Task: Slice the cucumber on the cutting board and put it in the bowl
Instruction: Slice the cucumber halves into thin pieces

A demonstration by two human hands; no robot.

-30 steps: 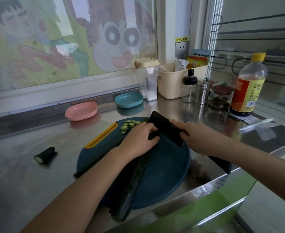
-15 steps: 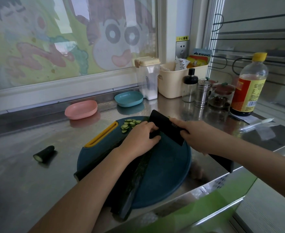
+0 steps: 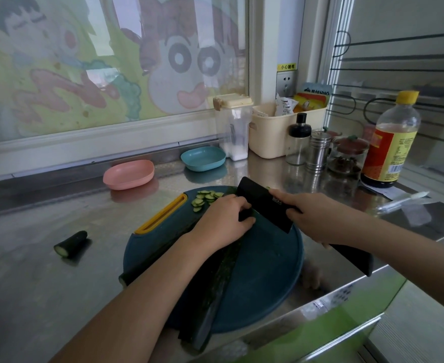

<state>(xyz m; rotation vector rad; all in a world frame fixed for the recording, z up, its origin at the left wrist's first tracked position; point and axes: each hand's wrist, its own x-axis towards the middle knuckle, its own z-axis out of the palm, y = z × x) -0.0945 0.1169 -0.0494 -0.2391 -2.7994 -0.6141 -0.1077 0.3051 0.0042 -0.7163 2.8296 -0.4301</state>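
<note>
Two hands work: left hand (image 3: 222,221) fingers curled, pinning a dark bumpy cucumber (image 3: 215,281) on the round teal cutting board (image 3: 265,271); right hand (image 3: 318,218) clenched around a black cleaver (image 3: 264,203). Thin slices (image 3: 205,199) lie beyond. The yellow wall sticker's (image 3: 286,66) writing is unreadable.

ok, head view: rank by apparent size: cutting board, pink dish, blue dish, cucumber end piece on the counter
1. cutting board, by far the largest.
2. pink dish and blue dish: look about alike; the blue one sits farther back, so no ranking.
3. cucumber end piece, smallest, though nearer the camera than the dishes.
</note>
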